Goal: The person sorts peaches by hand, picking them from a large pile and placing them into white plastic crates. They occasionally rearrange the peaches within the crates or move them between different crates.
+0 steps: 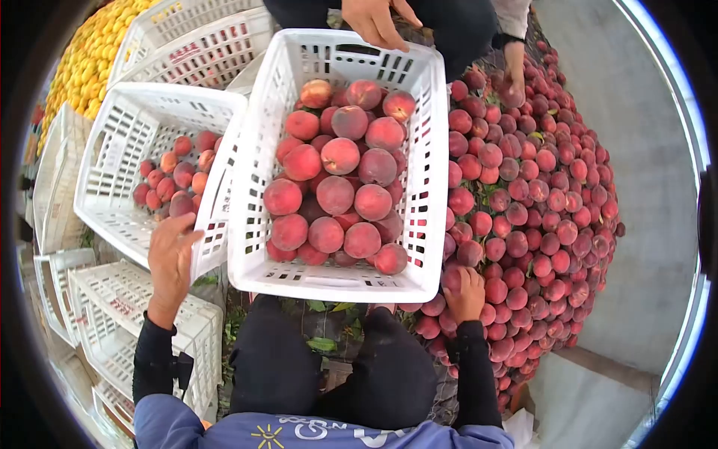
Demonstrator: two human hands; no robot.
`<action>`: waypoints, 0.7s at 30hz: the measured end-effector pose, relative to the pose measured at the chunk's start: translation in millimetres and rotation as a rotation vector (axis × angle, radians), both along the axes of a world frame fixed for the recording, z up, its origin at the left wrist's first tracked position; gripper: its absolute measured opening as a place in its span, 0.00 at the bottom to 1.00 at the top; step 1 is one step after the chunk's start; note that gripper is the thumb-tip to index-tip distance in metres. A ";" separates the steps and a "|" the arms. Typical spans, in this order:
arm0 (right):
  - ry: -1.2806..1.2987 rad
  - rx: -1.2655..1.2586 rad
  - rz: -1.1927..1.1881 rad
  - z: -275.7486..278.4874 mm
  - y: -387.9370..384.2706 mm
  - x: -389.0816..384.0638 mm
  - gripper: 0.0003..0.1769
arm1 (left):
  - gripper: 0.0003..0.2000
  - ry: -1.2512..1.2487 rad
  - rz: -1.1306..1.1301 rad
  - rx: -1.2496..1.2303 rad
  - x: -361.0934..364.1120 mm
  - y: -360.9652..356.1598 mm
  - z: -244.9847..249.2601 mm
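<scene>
My left hand (170, 258) is at the near wall of the left white crate (101, 183), its thumb and fingers apart. Just beyond its fingertips lies a peach (182, 205) among several others in that crate. My right hand (465, 293) has its fingers curled round a dark red peach (452, 278) at the near left edge of the peach pile (535, 217). Between my hands, in front of my knees, stands a white slatted crate (336, 288) holding many red peaches (334, 196).
Across from me, another person's hand (380, 21) rests on the middle crate's far rim; their other hand (513, 84) touches a peach in the pile. White crates (123, 299) stack at my left, with yellow fruit (86, 56) behind. Grey sheeting (636, 150) lies right of the pile.
</scene>
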State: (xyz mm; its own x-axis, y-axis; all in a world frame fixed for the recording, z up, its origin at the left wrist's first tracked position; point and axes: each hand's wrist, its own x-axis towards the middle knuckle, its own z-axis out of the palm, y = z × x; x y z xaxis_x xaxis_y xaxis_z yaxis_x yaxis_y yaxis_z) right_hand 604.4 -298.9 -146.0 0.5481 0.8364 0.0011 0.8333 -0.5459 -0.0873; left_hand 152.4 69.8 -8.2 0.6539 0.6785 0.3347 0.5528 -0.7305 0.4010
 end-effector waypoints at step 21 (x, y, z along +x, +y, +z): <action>0.418 0.402 -0.251 -16.1 35.0 63.6 0.24 | 0.21 0.290 -0.296 0.060 102.3 26.3 16.8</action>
State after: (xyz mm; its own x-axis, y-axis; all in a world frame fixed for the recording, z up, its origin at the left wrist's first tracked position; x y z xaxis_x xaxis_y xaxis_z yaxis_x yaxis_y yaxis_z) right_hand 668.0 -263.9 -162.2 0.7500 0.6607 0.0317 0.5350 -0.5777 -0.6164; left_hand 254.8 96.0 8.6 0.8907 0.4320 0.1413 0.3990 -0.8921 0.2121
